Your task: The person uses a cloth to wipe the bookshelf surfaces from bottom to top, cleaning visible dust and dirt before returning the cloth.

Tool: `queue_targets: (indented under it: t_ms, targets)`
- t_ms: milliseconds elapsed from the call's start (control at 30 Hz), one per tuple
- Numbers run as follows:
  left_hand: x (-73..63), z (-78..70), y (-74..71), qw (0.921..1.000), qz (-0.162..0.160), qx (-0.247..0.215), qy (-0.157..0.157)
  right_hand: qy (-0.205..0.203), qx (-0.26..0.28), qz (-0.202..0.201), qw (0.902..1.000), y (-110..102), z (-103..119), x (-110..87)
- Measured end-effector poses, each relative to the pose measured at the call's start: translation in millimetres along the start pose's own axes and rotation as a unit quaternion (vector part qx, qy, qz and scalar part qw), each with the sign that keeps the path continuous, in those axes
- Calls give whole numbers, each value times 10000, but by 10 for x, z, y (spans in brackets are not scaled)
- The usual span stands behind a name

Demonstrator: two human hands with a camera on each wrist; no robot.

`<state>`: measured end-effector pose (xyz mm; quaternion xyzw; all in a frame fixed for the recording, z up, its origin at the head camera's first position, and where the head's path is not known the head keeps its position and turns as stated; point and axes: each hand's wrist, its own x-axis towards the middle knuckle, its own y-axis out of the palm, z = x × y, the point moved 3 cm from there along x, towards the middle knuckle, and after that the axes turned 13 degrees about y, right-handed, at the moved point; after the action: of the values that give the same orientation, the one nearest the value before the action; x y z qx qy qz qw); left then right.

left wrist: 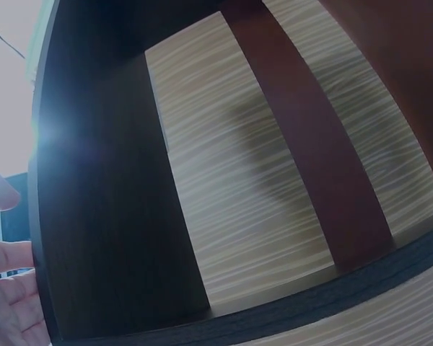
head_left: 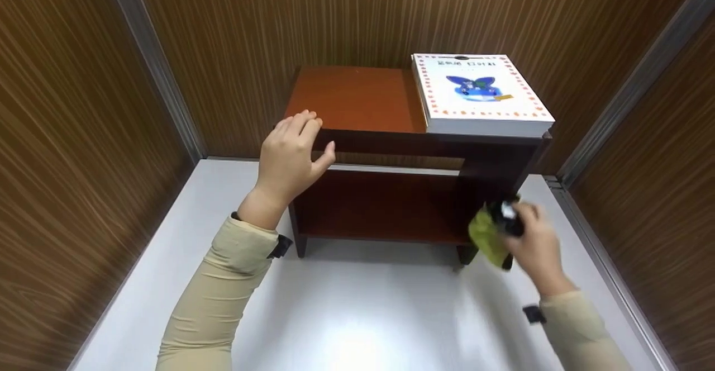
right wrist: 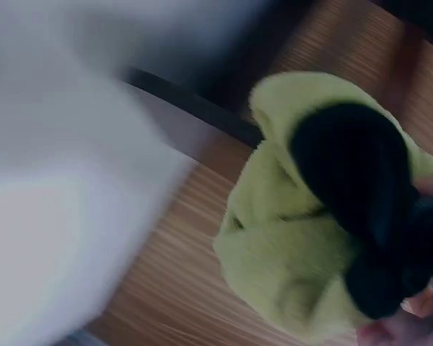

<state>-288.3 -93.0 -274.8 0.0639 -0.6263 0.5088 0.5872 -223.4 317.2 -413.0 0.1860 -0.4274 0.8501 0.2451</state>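
Note:
My left hand (head_left: 290, 153) rests at the front left corner of a small reddish-brown shelf (head_left: 357, 97), fingers over the top edge and thumb apart. In the left wrist view, fingers (left wrist: 22, 303) lie along the outside of the dark side panel (left wrist: 115, 202). My right hand (head_left: 539, 245) grips a fuzzy yellow-green cloth-like thing with black parts (head_left: 489, 237), beside the shelf's right leg. Close up in the right wrist view, the yellow-green thing (right wrist: 274, 267) looks soft and folded, with a smooth black piece across it; part of it is hidden by the hand.
A thick white picture book or stack of books (head_left: 480, 94) lies on the right half of the shelf top. Below is a lower board (head_left: 380, 203). The shelf stands on a white surface (head_left: 363, 304), with wood-grain walls (head_left: 357, 19) behind and at both sides.

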Motion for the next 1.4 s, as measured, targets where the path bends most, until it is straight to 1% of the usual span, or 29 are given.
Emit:
queue_targets:
  t_ms: [67,133,200,267,367,467,567,800,967,1067,1167,1267,1400]
  targets:
    - [-7,16,-2,10000,-60,-25,-50,-182,262,-602,9977,-194,226,205]
    - [-9,23,-5,9999,-93,-48,-87,-321,528,-1082,9922,-372,426,388]
    - [-8,20,1,9999,-91,-73,-97,-370,803,-1427,9858,-515,575,533]
    - [-4,11,9,9998,-93,-104,-108,-311,1004,-1636,9809,-595,664,620]
    - [1,-8,23,9998,-117,-84,-96,-218,1099,-1801,9773,-578,679,634]
    - [5,-19,26,9998,-166,-55,-70,-251,923,-1928,9766,-459,600,551]
    - [10,-27,30,9998,-175,-61,-37,-296,768,-1974,9769,-323,473,432]
    - [-2,-19,38,9997,-245,-45,-38,-298,550,-1724,9830,45,161,97]
    - [-12,0,33,9995,-310,-38,-40,-93,216,-1414,9897,294,-23,-106]
    - [-22,5,31,9995,-316,-34,-50,108,-50,-1054,9944,408,-121,-207]
    - [-35,5,34,9995,-306,-36,-72,327,-316,-551,9974,513,-229,-314]
    - [-29,-3,40,9995,-300,-63,-82,554,-477,-89,9973,599,-331,-418]
    - [-19,-11,36,9995,-300,-74,-60,757,-582,238,9951,653,-386,-480]
